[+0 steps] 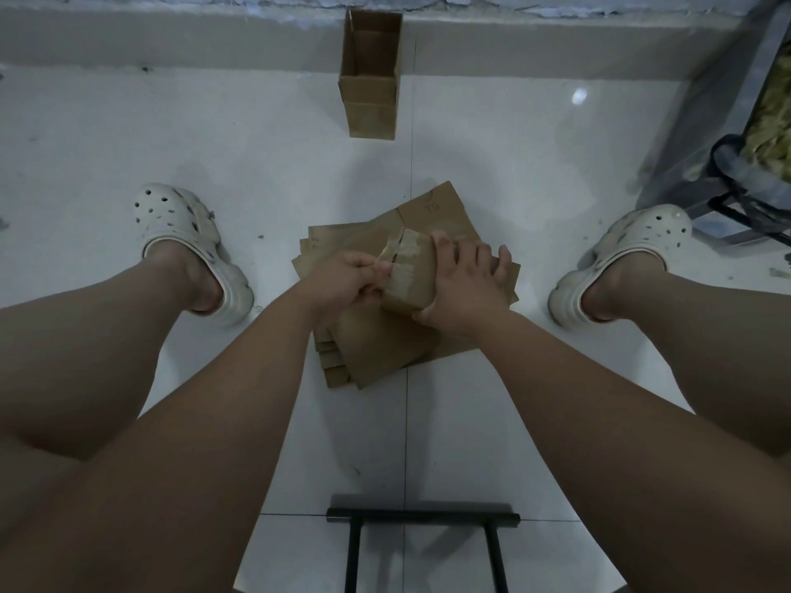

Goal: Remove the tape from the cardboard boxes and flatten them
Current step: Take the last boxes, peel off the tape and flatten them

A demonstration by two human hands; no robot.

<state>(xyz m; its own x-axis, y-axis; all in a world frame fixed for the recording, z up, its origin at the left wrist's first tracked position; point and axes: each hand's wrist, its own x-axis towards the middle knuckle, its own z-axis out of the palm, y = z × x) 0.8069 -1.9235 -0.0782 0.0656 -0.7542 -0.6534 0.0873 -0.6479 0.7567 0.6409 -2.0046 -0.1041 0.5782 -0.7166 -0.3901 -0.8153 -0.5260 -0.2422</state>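
A small taped cardboard box (411,276) is held over a stack of flattened boxes (376,353) on the white tile floor. My right hand (464,284) grips the box from its right side, fingers spread over the top and thumb under the near edge. My left hand (346,280) pinches the clear tape (404,250) at the box's left end. Another cardboard box (371,74) lies open on its side by the far wall.
My feet in white clogs (188,246) (625,258) stand to either side of the stack. A black metal stool frame (421,532) is below my arms. A dark rack with a bag (753,173) sits at the right.
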